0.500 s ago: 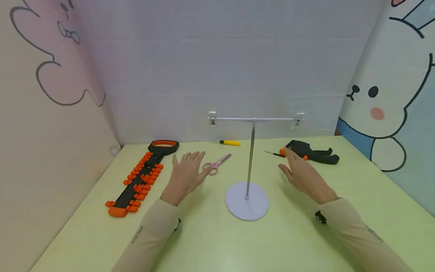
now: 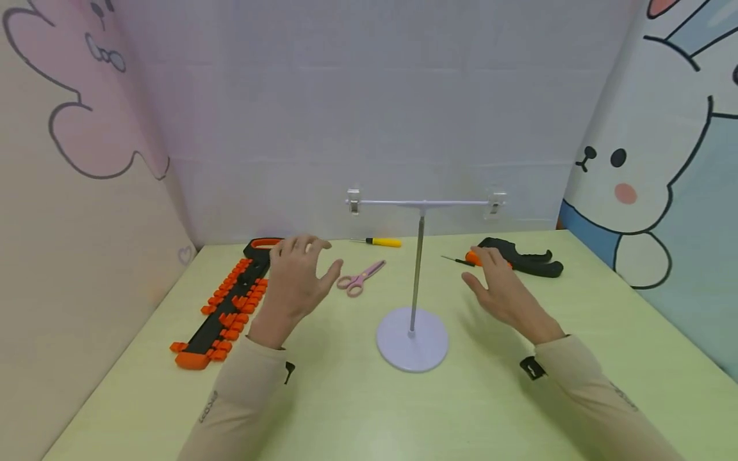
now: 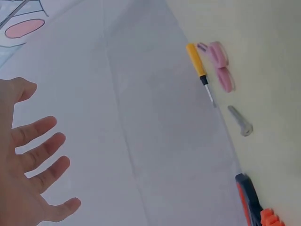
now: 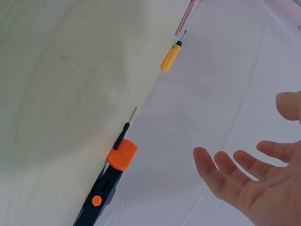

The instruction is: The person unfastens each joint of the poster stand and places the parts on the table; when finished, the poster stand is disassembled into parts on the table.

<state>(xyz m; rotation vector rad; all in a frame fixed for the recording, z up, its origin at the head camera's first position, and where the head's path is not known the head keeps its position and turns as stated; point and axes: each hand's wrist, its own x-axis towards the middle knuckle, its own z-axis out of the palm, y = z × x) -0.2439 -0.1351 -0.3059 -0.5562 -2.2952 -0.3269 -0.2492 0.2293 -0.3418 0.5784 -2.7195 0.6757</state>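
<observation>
My left hand [image 2: 294, 278] hovers with spread fingers, holding nothing. It covers part of a black rack with orange clips [image 2: 230, 307]. Pink scissors [image 2: 360, 279] lie to its right. A small grey metal piece with a rounded end [image 3: 241, 121] shows on the table in the left wrist view; the head view does not show it. My right hand [image 2: 510, 294] is raised, fingers loosely bent and apart, also holding nothing. Nearest to it is a black hand tool with a curved handle [image 2: 527, 261] and orange end [image 4: 122, 154]. A small black screwdriver [image 4: 122, 135] lies against that end.
Between the hands stands a white T-shaped stand with a round base [image 2: 412, 352], a metal pole [image 2: 418, 275] and clear clips on its crossbar [image 2: 392, 203]. A yellow-handled screwdriver [image 2: 385, 242] lies by the back wall. Printed side walls [image 2: 611, 218] enclose the table.
My left hand has moved left and back from the scissors, over the rack's handle, its fingers more bent. The right hand stays near the black tool. The head view has shifted slightly.
</observation>
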